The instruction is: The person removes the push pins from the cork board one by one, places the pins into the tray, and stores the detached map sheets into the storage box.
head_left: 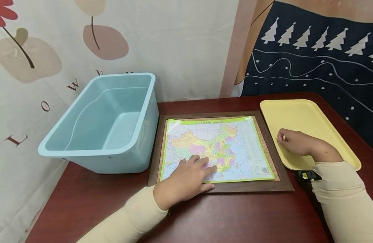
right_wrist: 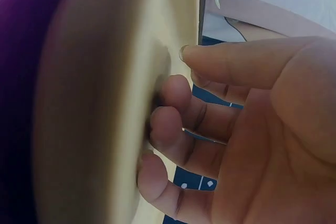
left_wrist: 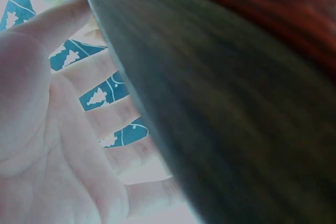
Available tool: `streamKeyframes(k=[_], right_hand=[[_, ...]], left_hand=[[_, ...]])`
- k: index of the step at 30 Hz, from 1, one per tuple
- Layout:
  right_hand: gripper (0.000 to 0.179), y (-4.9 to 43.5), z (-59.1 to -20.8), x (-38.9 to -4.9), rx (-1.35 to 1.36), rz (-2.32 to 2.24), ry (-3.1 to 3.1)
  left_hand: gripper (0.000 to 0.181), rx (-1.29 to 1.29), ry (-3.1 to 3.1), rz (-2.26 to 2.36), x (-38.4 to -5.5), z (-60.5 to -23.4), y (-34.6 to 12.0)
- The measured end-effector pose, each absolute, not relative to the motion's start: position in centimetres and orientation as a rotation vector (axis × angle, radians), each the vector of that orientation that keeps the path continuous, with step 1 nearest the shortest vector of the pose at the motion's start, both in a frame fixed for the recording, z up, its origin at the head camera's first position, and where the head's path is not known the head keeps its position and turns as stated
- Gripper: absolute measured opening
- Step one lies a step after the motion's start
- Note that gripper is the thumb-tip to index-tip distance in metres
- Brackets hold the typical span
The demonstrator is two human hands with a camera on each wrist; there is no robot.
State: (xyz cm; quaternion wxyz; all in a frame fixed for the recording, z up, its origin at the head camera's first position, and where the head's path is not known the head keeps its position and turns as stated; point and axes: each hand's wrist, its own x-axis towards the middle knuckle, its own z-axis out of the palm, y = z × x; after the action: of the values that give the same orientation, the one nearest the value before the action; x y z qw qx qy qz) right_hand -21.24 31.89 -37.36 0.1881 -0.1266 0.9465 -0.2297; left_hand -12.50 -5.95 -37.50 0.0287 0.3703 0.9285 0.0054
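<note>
"What is your left grip (head_left: 187,179) doing?"

"Its fingers are spread wide and rest on the near part of the map (head_left: 218,145), with my thumb over the near edge of the wooden frame (head_left: 250,187)."

"And your right grip (head_left: 297,142)?"

"Narrow: the fingers are loosely bent, the thumb close to the first finger. They sit over the left side of the yellow tray (head_left: 301,118); I can't tell if every fingertip touches it."

"Where's the map, exactly?"

"Flat on the framed board, inside the frame, with a strip of cork (head_left: 263,139) showing along its right edge. The tray is just right of the board."

"What's further out?"

"Left of the board stands a blue tub (head_left: 122,164). All of it is on the dark red table (head_left: 235,216). On the far side hang a pale flowered cloth (head_left: 186,47) and, to the right, a navy one with white trees (head_left: 311,62)."
</note>
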Motion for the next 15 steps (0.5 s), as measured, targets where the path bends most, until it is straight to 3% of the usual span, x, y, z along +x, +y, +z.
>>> streamKeyframes(k=[15], right_hand=[[0.013, 31.92, -37.54, -21.21, -0.361, -0.634, 2.651]], left_hand=[[0.05, 1.139, 2.866, -0.002, -12.39, -37.26, -5.83]])
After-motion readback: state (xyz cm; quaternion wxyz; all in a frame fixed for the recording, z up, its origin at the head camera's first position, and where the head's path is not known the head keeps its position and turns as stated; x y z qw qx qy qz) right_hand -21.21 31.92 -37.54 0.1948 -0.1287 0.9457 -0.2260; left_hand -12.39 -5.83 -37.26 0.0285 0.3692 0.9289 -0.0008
